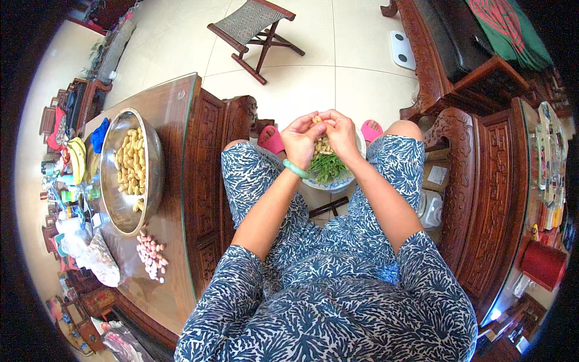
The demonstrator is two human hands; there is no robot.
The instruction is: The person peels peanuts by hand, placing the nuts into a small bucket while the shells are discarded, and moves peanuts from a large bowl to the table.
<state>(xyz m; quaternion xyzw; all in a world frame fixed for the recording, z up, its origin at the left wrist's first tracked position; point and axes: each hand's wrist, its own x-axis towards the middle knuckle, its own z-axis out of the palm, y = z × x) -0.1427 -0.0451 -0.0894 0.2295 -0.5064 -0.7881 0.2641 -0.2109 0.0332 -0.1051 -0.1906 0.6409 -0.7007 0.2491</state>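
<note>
My left hand (300, 135), with a pale green bangle (296, 169) at its wrist, and my right hand (340, 133) meet between my knees. Their fingertips pinch one unshelled peanut (316, 119); whether its shell is cracked is too small to tell. Directly below is a round white bin (326, 184) holding peanut shells (322, 145) and green leaves (327, 167), partly hidden by my hands. To my left, a steel bowl (156, 181) of unshelled peanuts (131, 163) stands on the glass-topped wooden table (172, 235). Loose pink peanut kernels (151, 255) lie beside it.
Bananas (78, 158), a blue cloth (99, 135) and plastic bags (97, 260) crowd the table's far side. A folding stool (253, 27) stands ahead on the tiled floor. Carved wooden furniture (493, 199) hems in my right side. A white scale (401, 50) lies farther off.
</note>
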